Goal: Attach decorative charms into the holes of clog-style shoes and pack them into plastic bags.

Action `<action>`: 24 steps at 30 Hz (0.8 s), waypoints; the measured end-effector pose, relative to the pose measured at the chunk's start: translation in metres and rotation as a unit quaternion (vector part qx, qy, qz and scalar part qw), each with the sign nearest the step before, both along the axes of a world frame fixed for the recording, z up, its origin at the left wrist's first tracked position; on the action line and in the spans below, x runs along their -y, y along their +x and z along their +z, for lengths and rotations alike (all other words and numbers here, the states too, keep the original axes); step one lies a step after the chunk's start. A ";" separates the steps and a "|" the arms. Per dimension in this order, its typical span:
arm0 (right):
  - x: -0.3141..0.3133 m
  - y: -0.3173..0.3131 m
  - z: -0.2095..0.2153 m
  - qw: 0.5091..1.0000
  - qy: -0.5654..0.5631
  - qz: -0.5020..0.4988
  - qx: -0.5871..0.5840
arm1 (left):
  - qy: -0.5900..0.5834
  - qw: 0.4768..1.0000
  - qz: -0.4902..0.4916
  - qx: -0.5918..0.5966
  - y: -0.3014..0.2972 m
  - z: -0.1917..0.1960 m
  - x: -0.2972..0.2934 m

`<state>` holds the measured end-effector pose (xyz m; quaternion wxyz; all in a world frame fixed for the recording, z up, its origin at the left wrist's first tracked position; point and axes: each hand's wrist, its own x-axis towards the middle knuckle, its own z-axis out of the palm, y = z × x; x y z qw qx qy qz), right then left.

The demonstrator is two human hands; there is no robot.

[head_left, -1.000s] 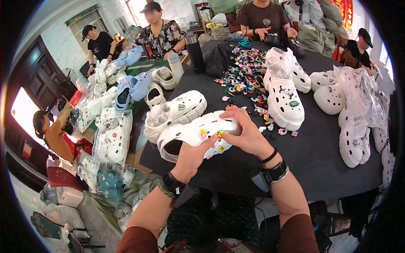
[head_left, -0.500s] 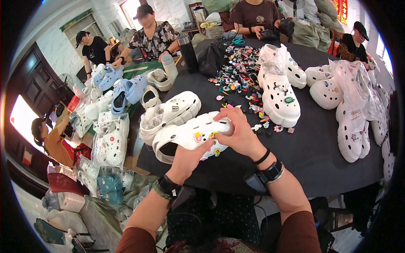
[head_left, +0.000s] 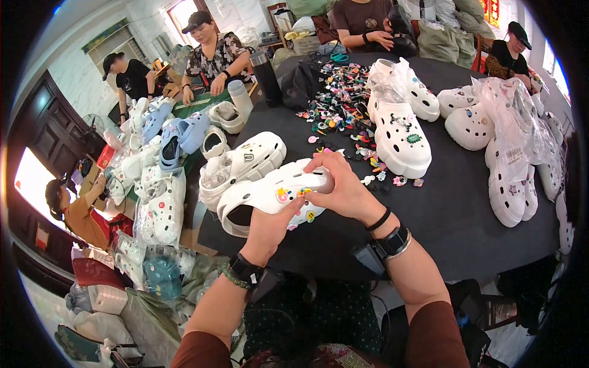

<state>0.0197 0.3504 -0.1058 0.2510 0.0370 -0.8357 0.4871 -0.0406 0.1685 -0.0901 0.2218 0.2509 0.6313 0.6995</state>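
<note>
Both my hands are on a white clog (head_left: 253, 192) lying on its side above the black table. My left hand (head_left: 269, 232) grips its lower side, the thumb reaching up to a colourful shoe charm (head_left: 304, 192). Fingers of my right hand (head_left: 343, 191) curl over the toe end, with the thumb bent in against the same charm. A pink-and-yellow charm (head_left: 283, 195) and a yellow charm (head_left: 310, 216) sit on the clog beside it. Close behind stands another white clog (head_left: 261, 153) with a dark charm. The left fingers under the clog are hidden.
Loose charms (head_left: 337, 98) are heaped across the black table (head_left: 466, 245). White clogs with charms (head_left: 402, 138) stand right of the heap; plastic-wrapped clogs (head_left: 509, 178) lie farther right. A dark bottle (head_left: 265, 76) stands at the back. Several people work around, and more clogs (head_left: 161, 211) crowd the left.
The view has shifted slightly, so the table things sit a little farther left. My hands keep hold of the clog, the thumbs still at the charm.
</note>
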 end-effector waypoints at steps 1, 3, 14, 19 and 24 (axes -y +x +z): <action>0.002 -0.001 0.000 1.000 0.001 -0.009 -0.001 | -0.009 1.000 0.001 -0.003 -0.002 -0.001 0.002; 0.004 0.001 0.001 1.000 -0.002 -0.018 -0.001 | -0.021 1.000 0.002 -0.005 -0.001 -0.002 0.004; 0.019 0.005 0.004 0.993 0.036 -0.105 0.031 | -0.022 0.999 -0.019 -0.015 -0.004 -0.004 0.009; -0.005 0.005 0.009 0.996 -0.044 0.032 0.067 | -0.073 0.994 0.017 0.085 -0.011 0.027 0.027; -0.039 0.011 0.017 0.998 -0.040 -0.019 0.036 | -0.115 0.978 -0.025 0.173 -0.034 0.060 0.060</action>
